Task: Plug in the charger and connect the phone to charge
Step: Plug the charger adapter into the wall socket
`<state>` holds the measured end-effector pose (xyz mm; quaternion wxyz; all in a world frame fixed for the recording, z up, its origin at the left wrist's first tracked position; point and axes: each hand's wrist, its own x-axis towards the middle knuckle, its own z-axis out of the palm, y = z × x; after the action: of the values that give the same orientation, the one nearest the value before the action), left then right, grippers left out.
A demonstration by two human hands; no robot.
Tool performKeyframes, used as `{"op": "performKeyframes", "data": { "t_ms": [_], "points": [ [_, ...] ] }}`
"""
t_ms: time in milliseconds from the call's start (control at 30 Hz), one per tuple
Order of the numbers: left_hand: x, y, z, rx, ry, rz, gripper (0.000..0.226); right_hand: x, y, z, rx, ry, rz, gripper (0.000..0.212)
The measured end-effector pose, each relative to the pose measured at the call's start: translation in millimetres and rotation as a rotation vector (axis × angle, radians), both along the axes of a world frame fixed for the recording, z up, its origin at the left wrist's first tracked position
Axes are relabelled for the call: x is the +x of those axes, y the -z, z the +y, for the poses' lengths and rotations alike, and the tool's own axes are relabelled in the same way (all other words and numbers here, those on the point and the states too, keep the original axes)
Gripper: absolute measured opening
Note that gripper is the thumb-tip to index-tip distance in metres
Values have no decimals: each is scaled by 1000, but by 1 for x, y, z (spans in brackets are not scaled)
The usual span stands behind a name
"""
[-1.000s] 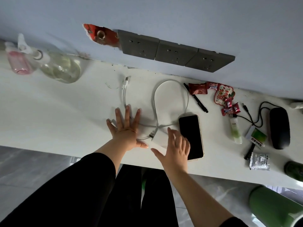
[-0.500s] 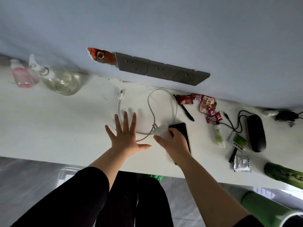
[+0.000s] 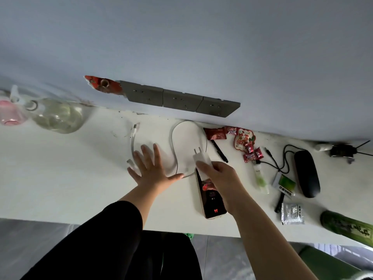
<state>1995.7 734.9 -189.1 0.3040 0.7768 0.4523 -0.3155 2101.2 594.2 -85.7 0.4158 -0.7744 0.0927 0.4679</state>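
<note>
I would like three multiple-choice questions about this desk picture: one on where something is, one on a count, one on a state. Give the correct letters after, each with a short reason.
1. Where does the phone lie?
A. beside the glass bottle
B. under the right hand, near the desk's front edge
C. on the floor

2. How many grey socket plates are on the wall?
A. one
B. three
C. five

3. What is the state of the white charger?
A. plugged into a socket
B. lying loose on the desk
C. held in the right hand, prongs free

Answers:
1 B: the right wrist crosses above its lit screen.
2 B: three plates sit in a row.
3 C: the fingers grip its body, and both prongs point toward the wall, clear of any socket.
</note>
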Motion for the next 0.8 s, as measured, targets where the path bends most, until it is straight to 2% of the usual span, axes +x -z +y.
{"op": "performKeyframes", "data": {
  "t_ms": [100, 400, 800],
  "points": [
    [0, 7, -3, 14, -3, 14, 131, 5, -4, 12, 156, 160, 52, 43],
    [8, 12, 4, -72, 14, 116, 132, 38, -11, 44, 383, 366, 51, 38],
    [11, 6, 6, -106, 6, 114, 131, 49, -10, 49, 458, 425, 50, 27]
  ]
}}
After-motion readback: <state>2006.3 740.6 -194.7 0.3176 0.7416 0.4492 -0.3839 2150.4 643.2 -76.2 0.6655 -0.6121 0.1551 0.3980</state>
